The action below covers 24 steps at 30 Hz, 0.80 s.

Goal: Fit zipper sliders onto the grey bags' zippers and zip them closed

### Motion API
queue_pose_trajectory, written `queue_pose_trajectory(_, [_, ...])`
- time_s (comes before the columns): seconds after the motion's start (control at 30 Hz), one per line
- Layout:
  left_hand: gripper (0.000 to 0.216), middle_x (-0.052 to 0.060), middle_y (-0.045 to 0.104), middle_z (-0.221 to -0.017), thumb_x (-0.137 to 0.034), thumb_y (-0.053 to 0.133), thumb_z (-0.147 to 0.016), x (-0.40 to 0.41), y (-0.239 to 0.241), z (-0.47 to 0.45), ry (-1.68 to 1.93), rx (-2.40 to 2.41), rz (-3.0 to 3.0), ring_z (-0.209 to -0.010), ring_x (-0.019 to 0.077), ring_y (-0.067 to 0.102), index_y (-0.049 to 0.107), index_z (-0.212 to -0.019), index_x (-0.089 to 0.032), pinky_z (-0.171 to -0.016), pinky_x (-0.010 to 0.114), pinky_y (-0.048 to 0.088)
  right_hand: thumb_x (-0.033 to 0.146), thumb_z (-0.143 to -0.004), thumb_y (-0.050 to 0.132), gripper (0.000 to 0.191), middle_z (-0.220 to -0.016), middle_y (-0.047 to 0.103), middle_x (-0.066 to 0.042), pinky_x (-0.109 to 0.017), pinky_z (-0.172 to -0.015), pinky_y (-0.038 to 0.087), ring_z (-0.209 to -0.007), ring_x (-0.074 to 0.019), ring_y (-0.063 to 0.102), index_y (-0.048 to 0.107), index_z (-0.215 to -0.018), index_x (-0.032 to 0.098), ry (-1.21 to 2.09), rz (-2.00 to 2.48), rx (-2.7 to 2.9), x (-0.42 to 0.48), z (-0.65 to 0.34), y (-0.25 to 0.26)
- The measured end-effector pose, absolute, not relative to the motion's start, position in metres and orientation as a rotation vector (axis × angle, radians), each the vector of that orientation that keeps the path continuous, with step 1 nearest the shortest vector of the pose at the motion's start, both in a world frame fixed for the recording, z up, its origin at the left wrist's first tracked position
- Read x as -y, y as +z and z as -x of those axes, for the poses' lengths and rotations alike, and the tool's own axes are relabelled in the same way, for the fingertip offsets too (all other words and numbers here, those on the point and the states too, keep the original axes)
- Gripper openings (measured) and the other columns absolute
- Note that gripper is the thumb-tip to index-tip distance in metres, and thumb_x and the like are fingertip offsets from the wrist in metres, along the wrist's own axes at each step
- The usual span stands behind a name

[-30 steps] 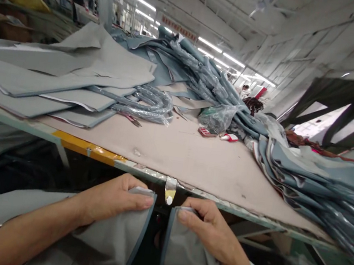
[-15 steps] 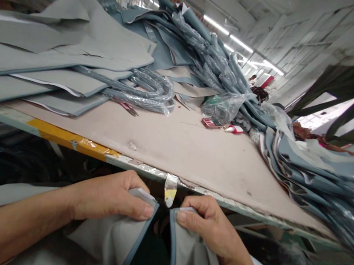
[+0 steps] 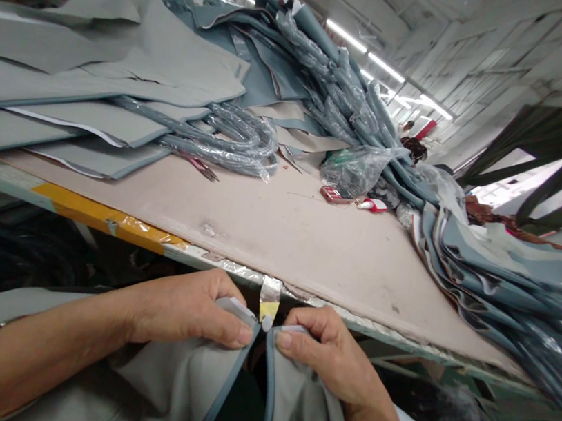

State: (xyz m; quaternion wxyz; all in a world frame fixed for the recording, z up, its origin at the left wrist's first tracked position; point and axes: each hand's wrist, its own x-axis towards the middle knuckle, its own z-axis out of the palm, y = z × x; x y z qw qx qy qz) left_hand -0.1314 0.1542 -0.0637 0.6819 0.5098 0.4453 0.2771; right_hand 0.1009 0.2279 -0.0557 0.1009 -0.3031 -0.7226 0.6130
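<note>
Between thumb and fingers, my left hand (image 3: 198, 310) pinches the corner of a grey fabric panel (image 3: 184, 378) with blue-edged trim. My right hand (image 3: 325, 345) grips a matching blue-trimmed corner of grey fabric (image 3: 294, 393) just across from it. The two trimmed edges nearly meet at the top and spread apart lower down, with a dark gap between them. Just above the corners, a small metal tab (image 3: 269, 303) with yellow tape and a round pale end hangs at the table's edge. I cannot tell whether both edges belong to one piece.
The table (image 3: 297, 241) has yellow tape (image 3: 107, 217) along its front edge. Grey panels (image 3: 97, 66) are stacked at left, with plastic-wrapped blue tubing (image 3: 244, 136) beside them. Snips (image 3: 203, 169), a red box (image 3: 335, 195) and a small red-and-white bottle (image 3: 373, 205) lie further back. Blue-grey pieces (image 3: 487, 267) heap at right.
My left hand has moved right with its fabric corner, and my right hand slightly left. The gap between the two trimmed edges has narrowed.
</note>
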Motion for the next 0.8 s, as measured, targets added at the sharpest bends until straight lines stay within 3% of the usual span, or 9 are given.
queue_pose_trajectory(0.8, [0.035, -0.004, 0.035, -0.058, -0.043, 0.068, -0.070, -0.1597, -0.0658, 0.1259, 0.662, -1.013, -1.111, -0.053, 0.0076, 0.024, 0.049, -0.060, -0.016, -0.047, 0.024, 0.015, 0.052, -0.085, 0.069, 0.045, -0.057, 0.034, 0.005, -0.024, -0.050, 0.020, -0.055, -0.0089, 0.025, 0.055, -0.065, 0.015, 1.710, 0.911, 2.151, -0.2283, -0.0960, -0.0526])
